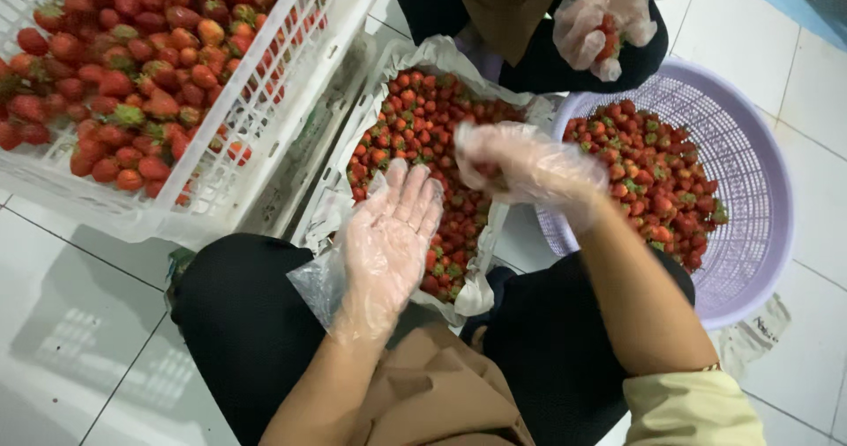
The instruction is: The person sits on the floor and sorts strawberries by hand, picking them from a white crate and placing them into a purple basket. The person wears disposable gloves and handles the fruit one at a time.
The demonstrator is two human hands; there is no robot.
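Strawberries fill every container around a seated person sorting fruit on a white tiled floor, seen from the head camera looking down past black trousers and a tan apron.

Both hands wear loose clear plastic gloves. The left hand lies flat and open, palm up and fingers spread, holding nothing — it hovers over the near end of the paper-lined box of strawberries between the person's knees. The right hand, just beside and slightly beyond the left, is curled with its fingers drawn together over the same box; the bunched glove hides whether anything is pinched inside.

To the right of the right hand sits a lilac plastic basket, round and perforated, with a heap of strawberries in its bowl. To the left of the left hand, a white slatted crate stands tilted against the lined box, piled with larger strawberries.

Beyond both hands, across the lined box, a second person in dark clothing crouches — that person's gloved hand is closed around a red strawberry, well above the lilac basket's far rim.
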